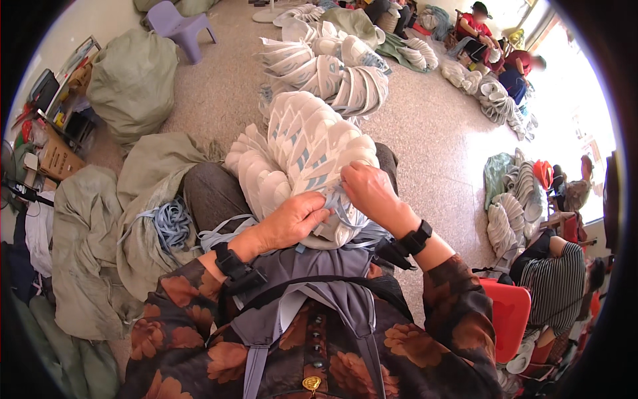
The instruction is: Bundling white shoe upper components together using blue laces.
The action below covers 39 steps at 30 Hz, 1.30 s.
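Observation:
A big curved stack of white shoe-upper pieces with pale blue markings (302, 149) rests across my lap. My left hand (292, 219) is closed on a pale blue strap (332, 199) at the stack's near end. My right hand (369, 189) pinches the same strap against the stack's right side. The strap runs around the near end of the bundle, and its loose ends hang under my wrists. Both wrists wear black bands.
More bundles of white pieces (332, 66) lie on the floor ahead. Grey-green sacks (133, 83) and a coil of blue straps (173, 223) are on my left. A red stool (508, 316) and a seated person (555, 282) are on my right; other people (475, 30) sit far right.

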Tool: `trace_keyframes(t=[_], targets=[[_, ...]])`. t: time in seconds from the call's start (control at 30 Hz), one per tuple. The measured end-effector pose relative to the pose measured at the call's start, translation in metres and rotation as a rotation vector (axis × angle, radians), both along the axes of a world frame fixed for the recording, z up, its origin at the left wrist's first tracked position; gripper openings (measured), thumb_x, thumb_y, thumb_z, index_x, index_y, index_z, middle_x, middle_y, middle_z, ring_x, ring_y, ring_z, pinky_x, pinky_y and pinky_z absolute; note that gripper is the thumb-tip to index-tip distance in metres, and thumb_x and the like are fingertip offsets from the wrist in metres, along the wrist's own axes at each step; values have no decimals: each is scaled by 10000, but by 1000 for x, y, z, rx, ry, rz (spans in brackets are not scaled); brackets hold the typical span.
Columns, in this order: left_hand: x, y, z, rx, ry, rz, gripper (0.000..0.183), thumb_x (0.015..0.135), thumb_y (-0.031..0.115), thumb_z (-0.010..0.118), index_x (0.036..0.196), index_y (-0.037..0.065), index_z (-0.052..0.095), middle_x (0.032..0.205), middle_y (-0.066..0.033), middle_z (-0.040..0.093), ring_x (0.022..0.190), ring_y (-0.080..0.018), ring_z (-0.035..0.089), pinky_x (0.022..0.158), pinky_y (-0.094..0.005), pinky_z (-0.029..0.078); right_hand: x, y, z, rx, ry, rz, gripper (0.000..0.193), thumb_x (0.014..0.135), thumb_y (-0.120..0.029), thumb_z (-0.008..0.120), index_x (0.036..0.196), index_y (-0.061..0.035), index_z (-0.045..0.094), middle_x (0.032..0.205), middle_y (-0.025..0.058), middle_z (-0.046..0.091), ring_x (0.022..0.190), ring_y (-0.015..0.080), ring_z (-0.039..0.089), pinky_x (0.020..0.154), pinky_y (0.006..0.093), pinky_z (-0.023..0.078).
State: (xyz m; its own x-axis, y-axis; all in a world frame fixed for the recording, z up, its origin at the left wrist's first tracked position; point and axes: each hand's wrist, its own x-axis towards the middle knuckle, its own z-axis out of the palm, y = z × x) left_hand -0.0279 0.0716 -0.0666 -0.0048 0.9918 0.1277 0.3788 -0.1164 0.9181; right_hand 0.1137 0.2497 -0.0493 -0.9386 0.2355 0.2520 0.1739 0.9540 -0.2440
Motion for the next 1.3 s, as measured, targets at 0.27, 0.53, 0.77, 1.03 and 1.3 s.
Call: trace_keyframes(t=[0.27, 0.53, 0.77, 1.03, 1.3], targets=[[0, -2, -3, 106, 90, 21, 202, 977, 116, 535, 851, -27, 602, 894, -127, 585, 878, -264, 578, 826, -351, 451, -18, 3, -5, 84, -170, -37, 87, 840, -87, 591, 786, -20, 582, 751, 170, 631, 721, 380, 653, 646, 478, 518], [-4, -3, -5, 63, 9, 42, 199, 976, 124, 533, 862, -20, 610, 902, -125, 601, 893, -254, 585, 844, -340, 452, -19, 13, -3, -291, 77, -67, 121, 844, -113, 599, 788, -7, 614, 743, 192, 636, 723, 388, 637, 671, 458, 509], [-7, -8, 12, -109, -270, 33, 249, 1036, 160, 477, 922, -17, 612, 1045, -77, 671, 983, -166, 595, 901, -294, 445, -5, 38, -1, -243, 413, -259, 270, 892, -189, 658, 1079, -1, 610, 1002, 180, 640, 896, 353, 641, 787, 446, 506], [17, -21, 63, -152, -869, -62, 285, 1073, 241, 450, 965, 21, 596, 786, -57, 623, 796, -182, 638, 973, -353, 453, -30, 35, -32, -325, 473, -463, 366, 880, -275, 699, 1106, -7, 591, 1019, 197, 606, 950, 368, 616, 836, 447, 493], [32, -55, 54, -415, -1242, -134, 305, 1074, 242, 461, 916, 17, 594, 629, 53, 366, 546, -60, 328, 572, -222, 352, -44, 32, -45, -269, 536, -334, 194, 880, -187, 674, 991, -46, 598, 949, 133, 629, 870, 341, 654, 755, 431, 517]])
